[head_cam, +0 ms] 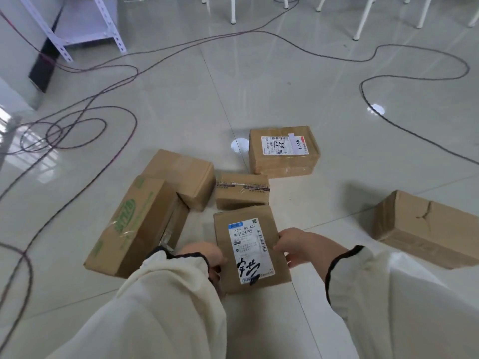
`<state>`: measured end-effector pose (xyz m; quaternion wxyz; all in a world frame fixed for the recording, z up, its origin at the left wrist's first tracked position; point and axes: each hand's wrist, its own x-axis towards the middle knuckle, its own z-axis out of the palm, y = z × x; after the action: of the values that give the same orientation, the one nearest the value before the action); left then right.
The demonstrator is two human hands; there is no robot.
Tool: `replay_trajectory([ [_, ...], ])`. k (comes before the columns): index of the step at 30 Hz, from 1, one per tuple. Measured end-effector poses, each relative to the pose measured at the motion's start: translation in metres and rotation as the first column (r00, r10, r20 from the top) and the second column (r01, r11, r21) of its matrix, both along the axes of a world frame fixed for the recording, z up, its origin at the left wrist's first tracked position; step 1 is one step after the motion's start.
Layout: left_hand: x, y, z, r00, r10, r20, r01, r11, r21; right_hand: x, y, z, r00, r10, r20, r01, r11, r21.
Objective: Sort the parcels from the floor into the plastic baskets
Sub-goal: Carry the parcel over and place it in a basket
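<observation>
A small brown parcel (228, 229) with a white shipping label and black handwriting is gripped from both sides, my left hand (207, 257) on its left edge and my right hand (293, 246) on its right edge. Around it on the floor lie more cardboard parcels: a long box with green print (132, 224), a plain box (181, 174), a small taped box (241, 190), a labelled box (282, 151) farther back, and a dented long box (427, 226) at the right. No plastic basket is in view.
Dark cables (85, 120) loop over the glossy tiled floor at left and back right. A white metal shelf rack (85, 24) stands at the back left. White chair or table legs (363, 19) line the far edge.
</observation>
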<state>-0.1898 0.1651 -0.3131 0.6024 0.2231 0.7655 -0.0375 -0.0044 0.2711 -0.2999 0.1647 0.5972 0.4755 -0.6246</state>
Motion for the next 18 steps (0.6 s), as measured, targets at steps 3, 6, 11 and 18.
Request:
replay_trajectory([
  [3,-0.001,0.0,0.003,0.998,-0.064,-0.03,0.064,0.998,0.01,0.001,0.006,-0.006,0.999,-0.051,-0.013,0.051,0.998,0.03],
  [6,-0.001,0.002,0.009,0.99,-0.124,-0.062,0.125,0.992,0.017,0.005,0.014,-0.009,0.999,0.035,0.02,-0.036,0.998,0.049],
  [11,-0.004,0.015,0.018,0.966,-0.25,-0.066,0.249,0.968,-0.025,0.014,0.025,-0.006,0.998,0.048,-0.034,-0.051,0.994,-0.093],
  [18,0.025,0.0,0.013,0.968,0.18,-0.175,-0.129,0.955,0.266,0.02,-0.027,-0.001,0.854,-0.452,-0.258,0.474,0.88,0.025],
])
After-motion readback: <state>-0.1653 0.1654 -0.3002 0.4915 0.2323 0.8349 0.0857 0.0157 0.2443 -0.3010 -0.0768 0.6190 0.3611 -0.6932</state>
